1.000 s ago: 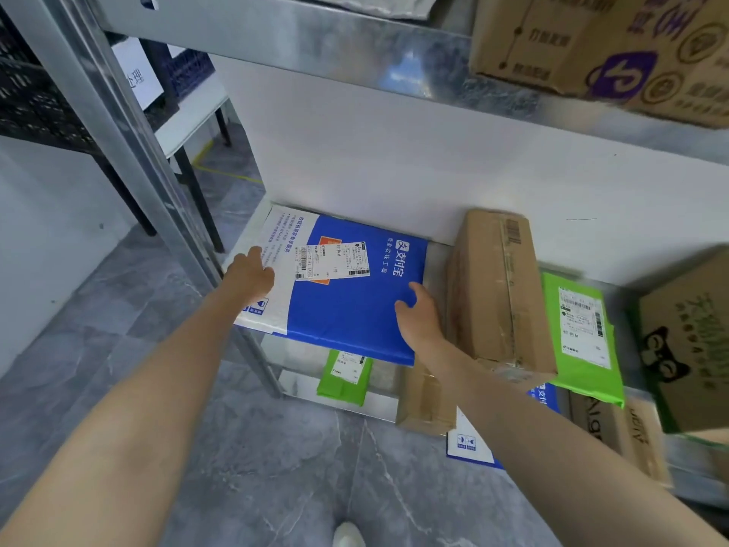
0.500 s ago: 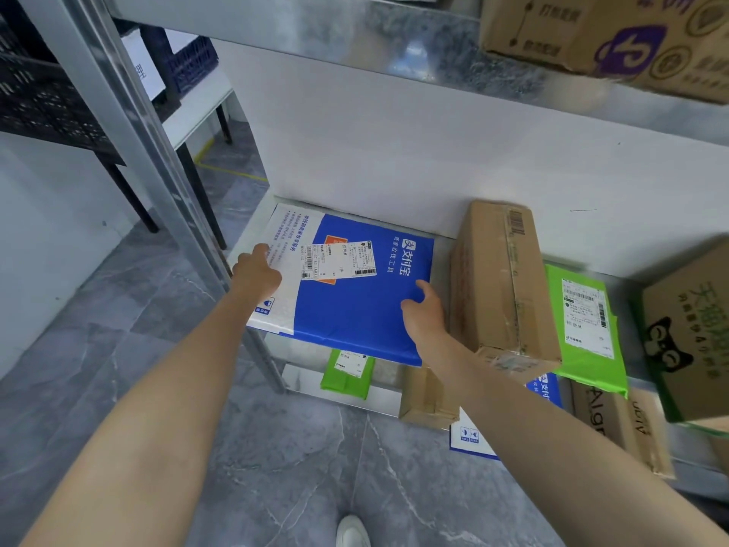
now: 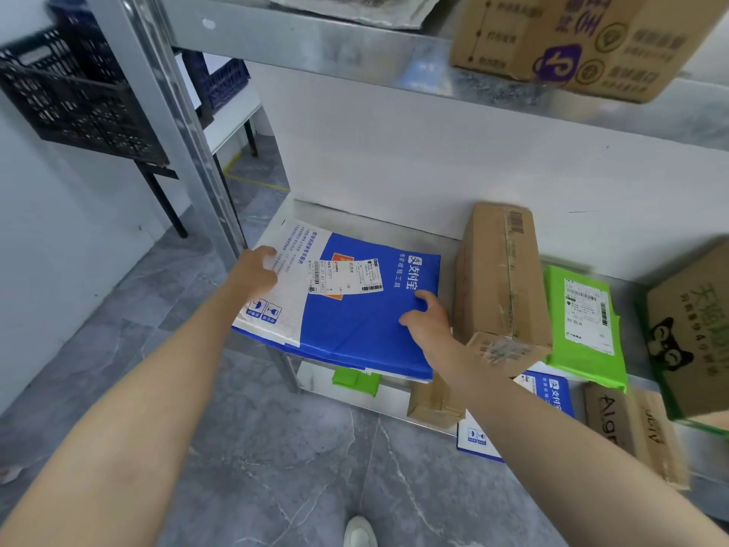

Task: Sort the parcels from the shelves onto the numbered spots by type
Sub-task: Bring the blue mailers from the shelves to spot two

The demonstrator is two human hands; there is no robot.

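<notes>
Head view looks down at a metal rack standing on a grey veined tile floor (image 3: 276, 467) against a white wall (image 3: 394, 152). Left of the rack's upright post (image 3: 169, 112), a black crate (image 3: 79, 96) sits on a dark-legged stand. Behind it a blue crate (image 3: 225, 84) rests on a white surface (image 3: 232, 120). What either crate holds cannot be seen.

The top shelf (image 3: 355, 53) carries a carton with a purple logo (image 3: 572, 37) and a grey bag (image 3: 355, 5). On the middle shelf (image 3: 355, 219) lies the blue-and-white mailer (image 3: 355, 321), flat, label up, its near edge overhanging the front. Just right of it stands a brown carton (image 3: 501, 278), then a green mailer (image 3: 584, 325) and a cat-print carton (image 3: 690, 333). The bottom shelf (image 3: 315, 382) holds a small green mailer (image 3: 355, 380), a small carton (image 3: 434, 400), a second blue mailer (image 3: 552, 392) and a printed carton (image 3: 631, 424).

The hands are well apart, one at each side of the blue-and-white mailer. The left hand (image 3: 256, 270) curls its fingers over the white left edge. The right hand (image 3: 428, 321) has thumb and forefinger bent on the blue face near the right edge; whether it clamps that edge cannot be told.

A white shoe (image 3: 359, 531) shows at the bottom.
</notes>
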